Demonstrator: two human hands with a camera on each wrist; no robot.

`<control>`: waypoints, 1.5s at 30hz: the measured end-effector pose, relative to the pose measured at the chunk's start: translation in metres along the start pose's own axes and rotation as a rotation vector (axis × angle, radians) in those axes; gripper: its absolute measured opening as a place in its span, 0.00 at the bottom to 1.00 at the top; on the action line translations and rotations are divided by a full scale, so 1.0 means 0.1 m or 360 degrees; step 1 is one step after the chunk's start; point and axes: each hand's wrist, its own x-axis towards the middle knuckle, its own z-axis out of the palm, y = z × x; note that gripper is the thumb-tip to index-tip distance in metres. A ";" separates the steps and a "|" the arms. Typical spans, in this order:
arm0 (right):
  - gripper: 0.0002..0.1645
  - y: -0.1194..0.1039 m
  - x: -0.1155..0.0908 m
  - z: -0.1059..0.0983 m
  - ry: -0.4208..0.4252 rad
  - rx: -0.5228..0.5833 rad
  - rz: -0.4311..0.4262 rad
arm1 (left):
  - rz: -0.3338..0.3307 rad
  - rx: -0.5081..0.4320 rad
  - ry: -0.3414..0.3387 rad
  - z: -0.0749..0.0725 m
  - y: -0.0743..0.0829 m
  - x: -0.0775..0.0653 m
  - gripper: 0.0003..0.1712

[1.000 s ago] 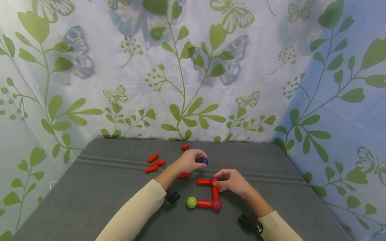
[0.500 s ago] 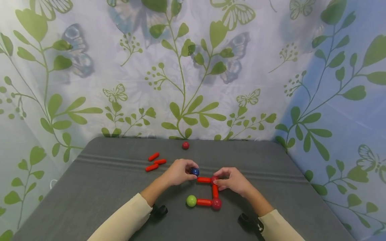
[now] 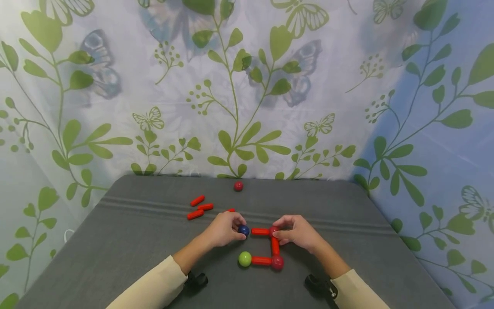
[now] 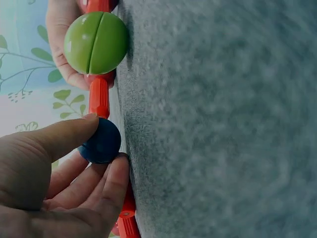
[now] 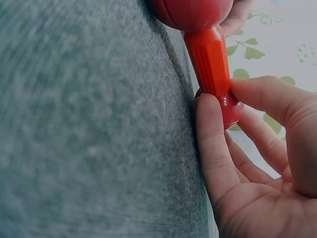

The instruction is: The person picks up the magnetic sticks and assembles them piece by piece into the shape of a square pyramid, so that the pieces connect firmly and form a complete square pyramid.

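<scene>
Between thumb and fingers my left hand (image 3: 225, 229) pinches a blue ball (image 3: 244, 230), just left of the free end of a red rod (image 3: 260, 231). That rod runs into a red ball (image 5: 232, 110), which my right hand (image 3: 296, 233) grips at the far right corner of a three-sided shape on the table. From there another red rod (image 5: 208, 59) leads toward me to a second red ball (image 3: 277, 262). A third rod (image 3: 261, 260) joins it to a light green ball (image 4: 96, 43) at the near left. The fingers partly cover both held balls.
Several loose red rods (image 3: 195, 214) lie on the grey table (image 3: 127, 240) left of the left hand, one partly hidden behind it. A lone red ball (image 3: 238, 186) sits near the far edge. Behind the table hangs a curtain (image 3: 247, 86) printed with leaves and butterflies.
My left hand has carried the blue ball toward me and to the left, down to the level of the far rod's free end. The right hand stays on its red ball.
</scene>
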 end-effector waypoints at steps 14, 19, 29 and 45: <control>0.20 -0.04 -0.01 0.04 0.0015 -0.0021 0.0023 | -0.0029 0.0013 -0.0030 0.03 0.01 0.02 0.16; 0.20 -0.02 -0.02 0.04 0.0014 -0.0023 0.0023 | 0.0028 0.0057 -0.0058 -0.01 -0.01 -0.01 0.18; 0.27 -0.02 -0.04 0.03 0.0006 -0.0028 0.0017 | 0.0111 0.0094 0.0049 -0.40 -0.15 -0.07 0.17; 0.25 0.00 -0.03 0.02 0.0009 -0.0034 0.0020 | -0.0097 0.0397 0.0235 -0.90 -0.72 -0.19 0.14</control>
